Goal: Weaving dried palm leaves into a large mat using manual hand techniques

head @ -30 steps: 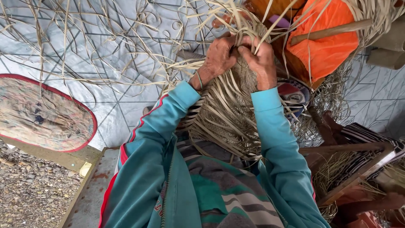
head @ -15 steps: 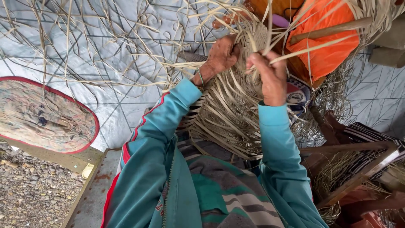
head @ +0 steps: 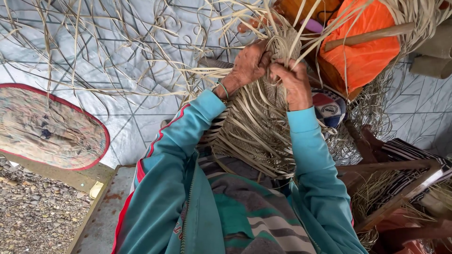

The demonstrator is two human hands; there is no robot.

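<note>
A half-woven piece of pale dried leaf strips point(head: 256, 127) lies over my lap, its loose ends fanning out on every side. My left hand point(head: 247, 63) pinches strips at the top edge of the weave, a thin green band on its wrist. My right hand point(head: 293, 80) is closed on a few strips just to the right, knuckles almost touching the left hand. Both arms wear teal sleeves with red piping.
Loose strips point(head: 108, 51) litter the grey tiled floor. An oval mat with a red rim point(head: 47, 127) lies at left, above gravel point(head: 33, 216). An orange cloth bundle with a wooden stick point(head: 365, 44) sits at upper right. A wooden chair frame point(head: 395, 186) stands at right.
My right hand pulled a strip out to the right and lower, then came back in against the left hand at the weave's top edge. The left hand stayed put.
</note>
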